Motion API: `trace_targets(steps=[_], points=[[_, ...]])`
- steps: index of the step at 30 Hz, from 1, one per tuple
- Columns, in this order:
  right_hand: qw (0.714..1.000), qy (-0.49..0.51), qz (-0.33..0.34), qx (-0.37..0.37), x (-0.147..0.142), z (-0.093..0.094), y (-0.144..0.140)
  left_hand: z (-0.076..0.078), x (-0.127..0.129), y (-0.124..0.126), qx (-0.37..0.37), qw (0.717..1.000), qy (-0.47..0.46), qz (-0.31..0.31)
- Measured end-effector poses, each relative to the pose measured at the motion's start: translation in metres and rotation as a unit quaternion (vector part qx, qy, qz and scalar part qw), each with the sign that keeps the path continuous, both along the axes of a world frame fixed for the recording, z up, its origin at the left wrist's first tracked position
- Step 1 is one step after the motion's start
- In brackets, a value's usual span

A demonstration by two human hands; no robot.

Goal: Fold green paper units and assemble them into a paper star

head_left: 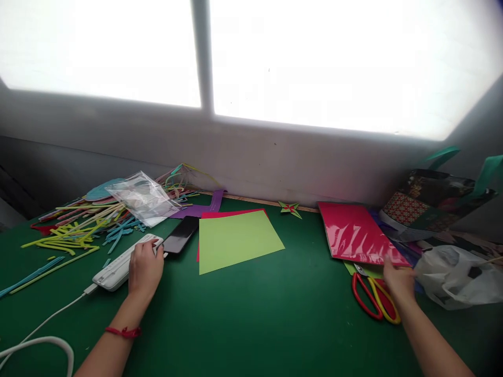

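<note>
Setup or reach phase, judging by hand placement: nothing is lifted yet. The left hand (145, 268) is laid over the near end of the white power strip (124, 262), fingers curled loosely on top of it, with fingertips close to the black phone (181, 235) just beyond; whether the strip is actually gripped cannot be told. The right hand (398, 280) is placed at the near edge of the glossy red packet (359, 234), fingers bent down onto the papers beneath it, the grip hidden from view. The scissors (375, 298), red and yellow handled, lie flat on the green table (255, 314) just left of that hand, touching or nearly so. A lime-green sheet (236, 240) lies between the hands, untouched. A secure pinch on the packet edge would be needed next, likely with the scissors cleared aside.
</note>
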State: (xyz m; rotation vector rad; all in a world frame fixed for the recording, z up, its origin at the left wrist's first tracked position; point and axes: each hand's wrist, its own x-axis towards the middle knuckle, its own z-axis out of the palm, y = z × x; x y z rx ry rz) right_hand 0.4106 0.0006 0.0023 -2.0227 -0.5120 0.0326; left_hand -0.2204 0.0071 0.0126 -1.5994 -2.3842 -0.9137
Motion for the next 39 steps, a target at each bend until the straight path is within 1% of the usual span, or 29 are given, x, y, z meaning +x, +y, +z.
trace_targets(steps=[1,2,4,5,7,8,9,11,13,15,18,19,21,22,23,24,26,27,29,32,35,37,39], points=[[1.0,0.002,-0.016,-0.02,-0.006,0.001,-0.003,-0.001,-0.009,0.006,-0.025,0.999,0.008,-0.026],[0.999,0.007,-0.023,-0.03,-0.012,0.001,-0.005,-0.002,-0.015,0.011,-0.049,0.998,0.014,-0.038],[0.999,-0.003,-0.013,-0.032,-0.03,0.004,-0.01,-0.002,-0.021,0.024,-0.095,0.994,0.03,-0.044],[0.999,-0.021,0.009,-0.024,-0.041,0.006,-0.012,-0.002,-0.022,0.029,-0.119,0.992,0.028,-0.037],[0.996,-0.044,0.075,-0.022,-0.065,0.01,-0.013,-0.002,-0.024,0.037,-0.185,0.982,0.005,-0.025],[0.992,-0.049,0.11,-0.027,-0.078,0.012,-0.014,-0.002,-0.025,0.04,-0.217,0.976,-0.006,-0.023],[0.99,-0.047,0.13,-0.03,-0.092,0.014,-0.013,-0.002,-0.027,0.041,-0.246,0.969,-0.012,-0.025],[0.982,-0.032,0.183,-0.033,-0.121,0.017,-0.012,-0.002,-0.029,0.042,-0.28,0.959,-0.01,-0.031],[0.974,-0.035,0.224,-0.019,-0.152,0.021,-0.01,-0.002,-0.029,0.042,-0.295,0.955,-0.003,-0.028],[0.965,-0.037,0.261,-0.003,-0.187,0.026,-0.01,-0.003,-0.029,0.041,-0.293,0.956,0.003,-0.02],[0.942,-0.011,0.335,0.027,-0.245,0.034,-0.009,-0.006,-0.028,0.041,-0.276,0.961,0.012,-0.023],[0.932,0.007,0.361,0.039,-0.266,0.037,-0.008,-0.008,-0.028,0.04,-0.269,0.963,0.014,-0.025],[0.902,0.062,0.423,0.062,-0.31,0.04,-0.004,-0.011,-0.029,0.039,-0.252,0.967,0.019,-0.03],[0.883,0.102,0.452,0.072,-0.333,0.039,-0.001,-0.013,-0.029,0.039,-0.242,0.969,0.022,-0.035],[0.857,0.156,0.485,0.071,-0.356,0.038,0.003,-0.015,-0.03,0.038,-0.231,0.972,0.025,-0.043],[0.828,0.219,0.511,0.067,-0.38,0.035,0.008,-0.016,-0.031,0.037,-0.221,0.974,0.026,-0.052],[0.76,0.335,0.555,0.044,-0.425,0.025,0.018,-0.019,-0.032,0.035,-0.202,0.977,0.021,-0.069],[0.741,0.378,0.554,0.028,-0.445,0.02,0.022,-0.02,-0.032,0.035,-0.193,0.978,0.014,-0.074],[0.733,0.4,0.55,0.009,-0.48,0.011,0.031,-0.021,-0.031,0.033,-0.174,0.981,0.0,-0.081],[0.731,0.427,0.533,0.014,-0.512,0.004,0.038,-0.02,-0.028,0.032,-0.132,0.986,-0.032,-0.102],[0.712,0.461,0.529,0.031,-0.524,0.0,0.041,-0.018,-0.026,0.031,-0.087,0.981,-0.099,-0.14],[0.684,0.509,0.518,0.069,-0.526,-0.006,0.041,-0.015,-0.026,0.03,-0.072,0.973,-0.148,-0.163],[0.643,0.562,0.507,0.118,-0.525,-0.013,0.041,-0.012,-0.027,0.03,-0.058,0.967,-0.174,-0.176]])
